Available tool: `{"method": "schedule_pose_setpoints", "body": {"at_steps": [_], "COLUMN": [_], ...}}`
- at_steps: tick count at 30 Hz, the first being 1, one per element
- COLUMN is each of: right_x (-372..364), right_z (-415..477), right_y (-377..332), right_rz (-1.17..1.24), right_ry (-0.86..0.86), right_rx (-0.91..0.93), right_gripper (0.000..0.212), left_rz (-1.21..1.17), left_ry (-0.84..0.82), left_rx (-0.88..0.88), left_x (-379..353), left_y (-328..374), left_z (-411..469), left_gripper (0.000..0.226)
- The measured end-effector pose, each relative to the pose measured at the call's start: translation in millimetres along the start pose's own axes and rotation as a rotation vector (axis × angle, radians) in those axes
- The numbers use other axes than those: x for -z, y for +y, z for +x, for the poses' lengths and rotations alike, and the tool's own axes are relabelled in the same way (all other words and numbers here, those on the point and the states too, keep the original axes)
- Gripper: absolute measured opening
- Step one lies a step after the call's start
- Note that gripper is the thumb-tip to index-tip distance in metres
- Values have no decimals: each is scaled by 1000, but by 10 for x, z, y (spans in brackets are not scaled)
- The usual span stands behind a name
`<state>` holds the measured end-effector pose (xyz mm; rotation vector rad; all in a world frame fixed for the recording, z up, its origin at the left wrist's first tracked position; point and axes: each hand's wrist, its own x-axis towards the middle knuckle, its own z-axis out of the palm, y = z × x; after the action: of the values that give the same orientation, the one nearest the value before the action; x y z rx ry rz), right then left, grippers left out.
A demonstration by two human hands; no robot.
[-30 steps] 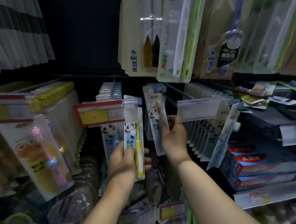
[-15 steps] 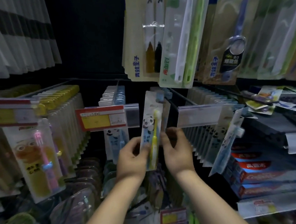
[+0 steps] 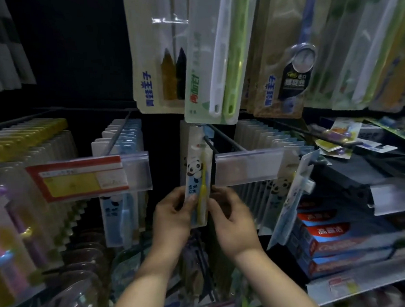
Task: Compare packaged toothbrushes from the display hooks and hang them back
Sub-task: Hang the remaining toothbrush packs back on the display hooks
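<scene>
A panda-printed pack with a yellow toothbrush [image 3: 196, 175] stands upright at the centre, its top at the tip of a black display hook [image 3: 210, 144]. My left hand [image 3: 173, 216] pinches the pack's lower left edge with thumb and fingers. My right hand [image 3: 231, 219] holds the lower right edge from behind. Whether the pack's hole is over the hook tip I cannot tell. A blue panda toothbrush pack [image 3: 118, 213] hangs on the hook to the left.
A red-and-yellow price tag [image 3: 77, 178] fronts the left hook, a clear tag holder [image 3: 248, 167] the right one. Large toothbrush packs [image 3: 211, 58] hang overhead. Rows of packs fill both sides; red-and-blue toothpaste boxes [image 3: 332, 242] lie on the right shelf.
My left hand carried the yellow panda pack from the left hook over to the centre hook and raised it. My right hand joined it at the pack's lower edge.
</scene>
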<state>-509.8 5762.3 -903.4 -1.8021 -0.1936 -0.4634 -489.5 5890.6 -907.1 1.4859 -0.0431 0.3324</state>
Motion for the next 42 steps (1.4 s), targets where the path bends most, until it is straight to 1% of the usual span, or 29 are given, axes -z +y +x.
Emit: {"method": "schedule_pose_setpoints", "body": {"at_steps": [3, 4, 6, 8, 10, 11, 12, 14, 15, 17, 18, 19, 21, 22, 24, 25, 26, 27, 29, 32, 35, 36, 39, 42], "right_x": [101, 133, 208, 304, 428, 491, 552, 694, 767, 902, 971, 1027, 1122, 1158, 1211, 1218, 1215, 1200, 1179, 1157, 1111, 1097, 1097, 1164], "right_z": [-38, -43, -77, -145, -234, -281, -317, -374, -392, -419, -434, -450, -441, -413, -336, -292, -252, -218, -135, -28, 28, 29, -6, -80], "right_y": [33, 47, 73, 53, 17, -12, -44, -130, -172, -222, -236, -254, -223, -166, -72, -44, -18, -2, 20, 15, 2, -1, -10, -56], "right_rz": [-56, -85, -157, -172, -179, -205, -235, -292, -308, -287, -263, -246, -238, -239, -217, -146, -24, 112, 286, 370, 420, 421, 417, 410], "right_ry": [15, 26, 35, 18, 4, 4, 20, 106, 169, 334, 415, 478, 528, 521, 455, 406, 357, 311, 242, 194, 164, 163, 177, 168], "right_rx": [-13, -14, -20, -14, 16, 41, 75, 166, 214, 275, 274, 253, 154, 87, -31, -78, -121, -157, -184, -151, -165, -169, -169, -167], "right_gripper": [20, 22, 24, 25, 23, 23, 21, 13, 8, 5, 6, 7, 12, 20, 38, 49, 60, 66, 66, 61, 55, 53, 49, 51], "left_rz": [75, 133, 268, 330, 410, 462, 509, 594, 615, 598, 590, 580, 507, 466, 436, 432, 423, 401, 338, 280, 229, 216, 251, 314], "left_ry": [-1, -6, 1, -8, -47, -62, -76, -84, -78, -66, -77, -106, -205, -254, -330, -363, -397, -427, -468, -467, -440, -431, -391, -376], "left_rx": [52, 73, 137, 196, 254, 279, 295, 276, 243, 161, 115, 75, 52, 59, 58, 44, 37, 33, 32, 26, 15, 10, -15, 4], "left_x": [-39, -54, -75, -70, -54, -45, -40, -82, -138, -275, -359, -432, -575, -633, -756, -822, -883, -939, -1044, -1155, -1242, -1256, -1280, -1333], "left_y": [-54, -65, -51, -31, -2, 11, 40, 102, 129, 185, 211, 238, 249, 252, 254, 262, 255, 252, 221, 172, 173, 168, 101, 168], "left_z": [11, 1, -77, -176, -289, -338, -380, -447, -479, -554, -599, -646, -728, -754, -761, -754, -748, -743, -727, -674, -639, -650, -679, -739], "left_gripper": [13, 21, 44, 55, 59, 57, 47, 17, 16, 38, 44, 48, 59, 67, 83, 90, 94, 97, 96, 94, 79, 77, 83, 89]}}
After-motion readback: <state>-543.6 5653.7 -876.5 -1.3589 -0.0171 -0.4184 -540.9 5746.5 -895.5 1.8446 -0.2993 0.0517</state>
